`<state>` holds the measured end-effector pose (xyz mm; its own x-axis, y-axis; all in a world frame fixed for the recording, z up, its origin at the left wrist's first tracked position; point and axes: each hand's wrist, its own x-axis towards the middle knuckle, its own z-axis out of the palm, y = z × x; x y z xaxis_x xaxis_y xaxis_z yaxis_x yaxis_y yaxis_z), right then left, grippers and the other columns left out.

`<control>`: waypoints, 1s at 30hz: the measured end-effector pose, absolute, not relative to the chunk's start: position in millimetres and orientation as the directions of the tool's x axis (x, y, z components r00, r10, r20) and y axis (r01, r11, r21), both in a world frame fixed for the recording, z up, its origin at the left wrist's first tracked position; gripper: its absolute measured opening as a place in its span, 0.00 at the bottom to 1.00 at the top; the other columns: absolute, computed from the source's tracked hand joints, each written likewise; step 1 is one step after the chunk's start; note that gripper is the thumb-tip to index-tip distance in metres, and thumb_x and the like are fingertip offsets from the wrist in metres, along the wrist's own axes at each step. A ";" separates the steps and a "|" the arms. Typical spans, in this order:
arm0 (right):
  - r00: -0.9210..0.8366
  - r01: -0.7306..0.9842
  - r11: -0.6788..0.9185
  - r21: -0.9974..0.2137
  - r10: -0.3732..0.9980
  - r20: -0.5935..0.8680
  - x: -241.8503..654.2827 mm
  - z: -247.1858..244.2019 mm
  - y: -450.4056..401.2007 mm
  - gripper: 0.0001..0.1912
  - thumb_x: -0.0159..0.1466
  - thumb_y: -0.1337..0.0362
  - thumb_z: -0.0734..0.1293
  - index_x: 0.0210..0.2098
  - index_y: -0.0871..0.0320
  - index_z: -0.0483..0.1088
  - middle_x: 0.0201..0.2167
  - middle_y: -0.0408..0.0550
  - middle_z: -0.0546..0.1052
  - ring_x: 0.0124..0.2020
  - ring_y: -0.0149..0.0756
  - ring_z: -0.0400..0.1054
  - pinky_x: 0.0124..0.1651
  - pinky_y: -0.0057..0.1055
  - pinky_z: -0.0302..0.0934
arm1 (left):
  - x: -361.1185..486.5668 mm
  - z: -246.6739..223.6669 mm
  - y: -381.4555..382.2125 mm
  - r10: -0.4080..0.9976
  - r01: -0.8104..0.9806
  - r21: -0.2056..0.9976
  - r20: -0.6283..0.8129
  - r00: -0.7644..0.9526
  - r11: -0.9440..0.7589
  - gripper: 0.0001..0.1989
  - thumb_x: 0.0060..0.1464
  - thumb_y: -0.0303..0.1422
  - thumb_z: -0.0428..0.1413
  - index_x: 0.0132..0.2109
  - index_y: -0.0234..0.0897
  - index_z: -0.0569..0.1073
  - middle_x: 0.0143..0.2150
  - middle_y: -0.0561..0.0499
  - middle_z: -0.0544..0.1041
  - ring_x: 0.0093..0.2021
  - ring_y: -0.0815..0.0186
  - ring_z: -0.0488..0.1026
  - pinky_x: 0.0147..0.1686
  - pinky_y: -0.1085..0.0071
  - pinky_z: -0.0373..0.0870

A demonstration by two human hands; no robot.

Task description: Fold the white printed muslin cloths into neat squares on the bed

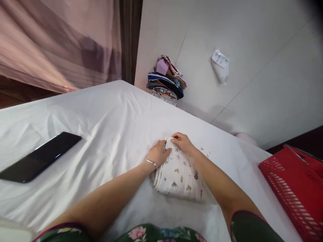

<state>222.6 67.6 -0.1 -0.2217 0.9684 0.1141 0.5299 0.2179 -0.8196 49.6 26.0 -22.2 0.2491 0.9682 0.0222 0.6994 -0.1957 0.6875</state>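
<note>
A white cloth (180, 178) with a small leaf and flower print lies folded in layers on the white-covered surface (101, 151), close in front of my body. My left hand (158, 153), with a silver bracelet at the wrist, grips its far left edge between thumb and fingers. At the cloth's far end my right hand (183, 143) pinches the edge close to my left fingertips. My right forearm passes over the cloth's right side and hides part of it.
A black tablet-like slab (40, 156) lies at the left. A red basket (295, 188) stands at the right edge. Beyond the surface, a pile of folded clothes (166, 80) and a labelled plastic bag (220, 69) rest on the floor. A pink curtain (83, 40) hangs at the upper left.
</note>
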 end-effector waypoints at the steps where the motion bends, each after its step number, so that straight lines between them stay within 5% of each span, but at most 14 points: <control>1: -0.223 0.480 0.165 -0.862 0.973 0.062 223.9 2.0 69.8 0.08 0.52 0.62 0.67 0.31 0.57 0.70 0.30 0.43 0.74 0.32 0.31 0.66 0.39 0.29 0.60 | 49.8 -22.3 26.2 0.970 0.695 0.693 0.021 0.244 -0.190 0.23 0.54 0.44 0.49 0.55 0.39 0.62 0.50 0.45 0.70 0.46 0.59 0.71 0.43 0.65 0.64; 5: -0.288 0.348 -0.029 -0.937 0.948 -0.136 227.1 8.8 83.9 0.13 0.47 0.62 0.70 0.33 0.59 0.71 0.28 0.41 0.74 0.29 0.29 0.66 0.36 0.28 0.60 | 50.6 -22.4 26.8 0.972 0.691 0.702 0.009 0.234 -0.173 0.25 0.54 0.43 0.50 0.56 0.37 0.60 0.52 0.43 0.70 0.49 0.58 0.69 0.45 0.65 0.63; 12: -0.340 0.388 -0.179 -0.904 0.884 -0.321 222.0 5.3 104.3 0.13 0.45 0.68 0.70 0.33 0.60 0.74 0.28 0.42 0.77 0.29 0.28 0.67 0.36 0.27 0.60 | 51.4 -25.1 27.3 0.973 0.695 0.696 0.022 0.230 -0.180 0.21 0.53 0.42 0.51 0.52 0.38 0.63 0.48 0.45 0.72 0.46 0.58 0.71 0.43 0.65 0.64; 30: -0.420 0.745 0.035 -0.666 0.800 -0.428 218.8 19.1 107.0 0.17 0.51 0.67 0.64 0.40 0.59 0.75 0.31 0.39 0.77 0.33 0.30 0.67 0.36 0.23 0.58 | 50.7 -21.3 27.0 0.973 0.687 0.710 -0.010 0.231 -0.156 0.22 0.53 0.42 0.51 0.52 0.37 0.62 0.50 0.44 0.72 0.48 0.57 0.70 0.44 0.65 0.63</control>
